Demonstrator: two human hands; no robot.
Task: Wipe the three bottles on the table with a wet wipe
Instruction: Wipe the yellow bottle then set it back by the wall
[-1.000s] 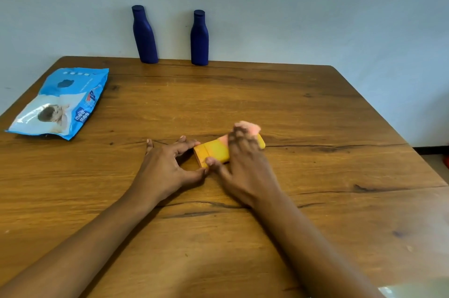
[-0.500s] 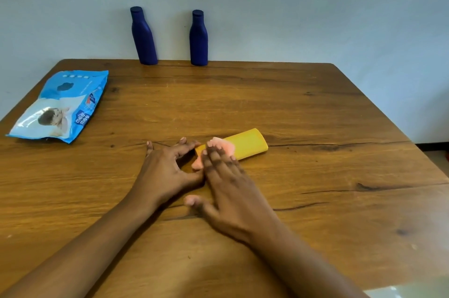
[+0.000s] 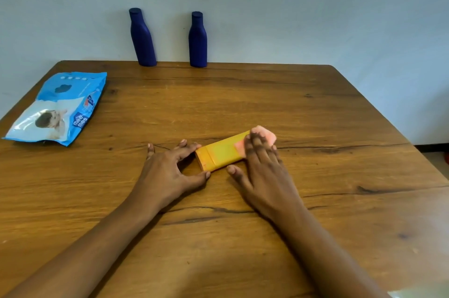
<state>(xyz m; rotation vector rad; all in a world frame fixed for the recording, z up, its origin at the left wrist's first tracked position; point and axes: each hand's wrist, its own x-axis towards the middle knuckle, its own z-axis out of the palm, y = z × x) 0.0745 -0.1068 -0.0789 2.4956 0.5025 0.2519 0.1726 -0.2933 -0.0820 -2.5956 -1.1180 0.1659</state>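
- The fingers (image 3: 258, 149) of the right hand (image 3: 264, 173) are lying close together and pressing flat on a pink wipe (image 3: 263, 136), which is covering the far end of the yellow bottle (image 3: 222, 151).
- The right thumb is sticking out to the side, its tip just beside the near edge of the yellow bottle; whether it is touching the bottle cannot be told.
- The left hand (image 3: 167, 171) is cupping the cap end of the yellow bottle, with the thumb at the near corner of the cap and the forefinger at the far corner, the other fingers spreading out over the wood.
- The yellow bottle is lying on its side near the middle of the table (image 3: 315, 108), its cap end pointing left and its other end angling toward the far right corner.
- Both forearms are reaching in from the near edge of the table.
- Two blue bottles, the left one (image 3: 142, 39) and the right one (image 3: 198, 41), are standing at the far edge of the table, apart from each other, against the wall (image 3: 291, 5).
- A blue pack of wipes (image 3: 60, 108) is lying flat near the left edge, well apart from the hands.
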